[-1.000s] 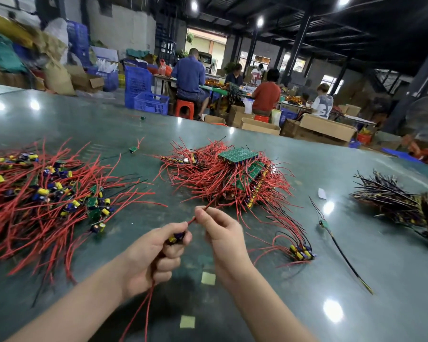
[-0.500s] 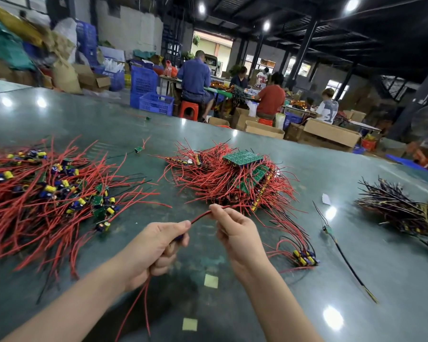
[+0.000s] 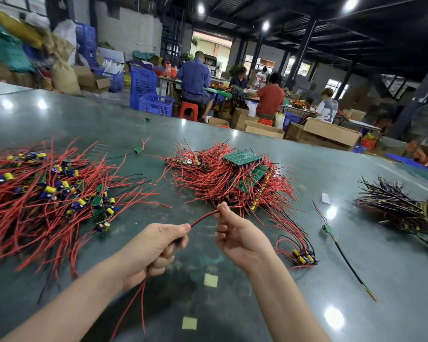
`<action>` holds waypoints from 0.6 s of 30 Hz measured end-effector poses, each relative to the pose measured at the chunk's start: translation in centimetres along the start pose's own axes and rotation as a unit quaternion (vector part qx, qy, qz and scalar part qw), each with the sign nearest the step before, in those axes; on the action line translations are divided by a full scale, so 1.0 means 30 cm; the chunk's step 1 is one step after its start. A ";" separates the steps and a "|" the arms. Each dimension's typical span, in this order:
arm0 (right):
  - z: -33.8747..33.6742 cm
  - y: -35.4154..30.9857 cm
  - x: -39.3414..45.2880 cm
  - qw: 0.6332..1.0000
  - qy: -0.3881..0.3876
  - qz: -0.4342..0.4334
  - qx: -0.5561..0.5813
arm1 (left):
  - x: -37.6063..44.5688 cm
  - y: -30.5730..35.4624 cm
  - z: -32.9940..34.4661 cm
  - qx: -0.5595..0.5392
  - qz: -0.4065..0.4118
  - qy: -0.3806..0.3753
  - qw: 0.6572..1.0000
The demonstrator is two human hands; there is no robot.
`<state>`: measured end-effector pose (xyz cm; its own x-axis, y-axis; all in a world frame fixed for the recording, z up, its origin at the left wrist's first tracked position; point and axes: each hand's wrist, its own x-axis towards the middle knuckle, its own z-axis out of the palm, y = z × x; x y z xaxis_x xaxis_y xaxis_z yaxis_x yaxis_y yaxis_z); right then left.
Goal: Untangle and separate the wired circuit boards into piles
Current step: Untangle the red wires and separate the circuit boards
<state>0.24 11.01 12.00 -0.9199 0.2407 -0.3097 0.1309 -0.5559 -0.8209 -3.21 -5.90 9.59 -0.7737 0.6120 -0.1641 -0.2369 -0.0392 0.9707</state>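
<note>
Counter [image 3: 356, 280]: green, glossy, carries everything below.

Left pile [image 3: 42, 193]: my sorted boards, red leads fanned out.

Centre tangle [image 3: 232, 178]: unsorted boards, wires knotted, straight ahead of me.

Dark pile [image 3: 405, 213]: far right, apart.

Small cluster [image 3: 304, 255]: just right of my wrist.

Left hand [image 3: 153, 248]: fist curled round one board, leads trailing below.

Right hand [image 3: 235, 233]: thumb and finger pinching the red wire [image 3: 203, 218].

Change: a second ago my hands sat close together; now they are apart and the wire is stretched between them. I judge this lead nearly drawn straight, the board ready for the left pile.
</note>
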 end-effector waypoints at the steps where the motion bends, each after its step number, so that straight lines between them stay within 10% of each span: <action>1: 0.002 -0.002 -0.001 0.999 -0.014 0.024 0.034 | 0.001 0.000 -0.001 0.000 -0.002 -0.002 1.000; 11: -0.036 -0.010 0.007 0.950 0.103 -0.220 -0.194 | 0.003 -0.024 0.009 0.105 -0.014 -0.012 0.994; 16: -0.049 -0.007 0.019 0.707 0.161 -0.465 -0.509 | 0.001 -0.020 0.014 0.119 -0.036 -0.021 0.992; 18: -0.054 -0.002 0.023 0.689 0.174 -0.475 -0.519 | 0.003 -0.016 0.010 0.117 -0.036 -0.005 0.992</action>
<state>0.20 12.50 11.06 -0.6518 0.3800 0.6563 -0.1087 0.8097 -0.5767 -3.00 -5.58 9.15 -0.7534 0.6144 -0.2343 -0.1481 0.1886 0.9708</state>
